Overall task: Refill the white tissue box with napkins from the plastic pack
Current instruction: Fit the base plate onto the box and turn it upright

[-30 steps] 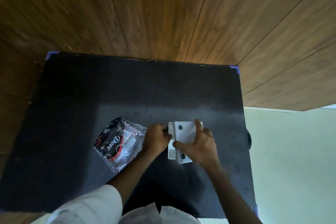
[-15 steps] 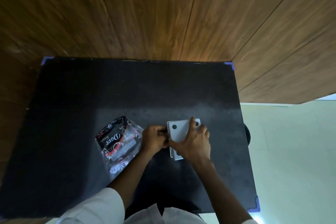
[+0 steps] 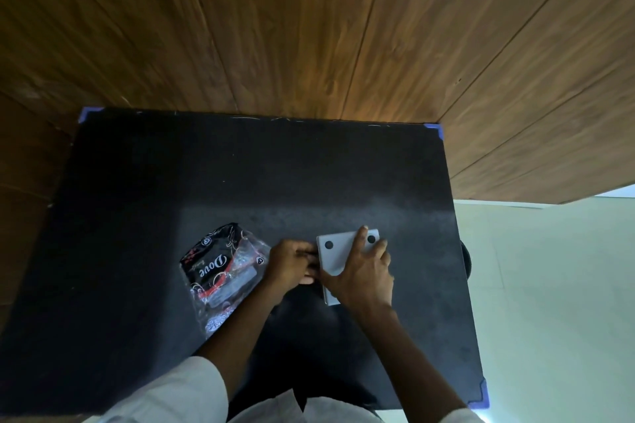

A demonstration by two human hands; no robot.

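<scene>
The white tissue box (image 3: 338,252) lies flat on the black table (image 3: 240,182), a panel with two dark round dots facing up. My right hand (image 3: 362,275) is spread on top of it, fingers reaching to the far edge. Curled fingers of my left hand (image 3: 292,263) press against the box's left side. The plastic napkin pack (image 3: 223,271), clear with black and red "Dove" print, lies just left of my left wrist, crumpled, with white napkins showing inside.
A wood-panel wall (image 3: 309,27) rises right behind the table's far edge. Blue tape marks the table corners (image 3: 433,129). Pale floor (image 3: 549,285) lies to the right, with a dark round object (image 3: 466,259) at the table's right edge.
The box's dotted panel has come down flat from a raised, tilted pose. My right hand has flattened over it. My left hand stays at its left side. The view has shifted slightly.
</scene>
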